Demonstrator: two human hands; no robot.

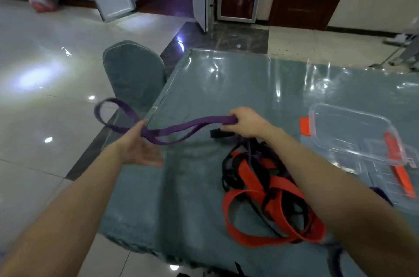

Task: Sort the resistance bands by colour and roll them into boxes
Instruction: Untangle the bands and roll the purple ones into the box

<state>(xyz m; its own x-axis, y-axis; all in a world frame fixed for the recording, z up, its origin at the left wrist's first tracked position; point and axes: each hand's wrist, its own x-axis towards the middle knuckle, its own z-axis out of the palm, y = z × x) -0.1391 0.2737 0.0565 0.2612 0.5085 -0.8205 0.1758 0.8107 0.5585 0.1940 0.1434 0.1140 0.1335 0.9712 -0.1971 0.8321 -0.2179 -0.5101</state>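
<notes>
A long purple resistance band [181, 127] hangs in the air above the table's left edge. My right hand [243, 122] is shut on its right end. My left hand [138, 145] is palm up with fingers spread, and the band drapes over it near the thumb; its far loop curls out past the table. A black band end [218, 133] pokes out under my right hand. On the table below my right forearm lies a tangled heap of red bands [249, 199], black bands [231, 174] and purple ones.
The table [204, 186] has a grey-green cloth under clear plastic. Clear plastic boxes [353, 131] with orange clips stand at the right. A grey covered chair [133, 74] is at the table's left side. The floor is shiny tile.
</notes>
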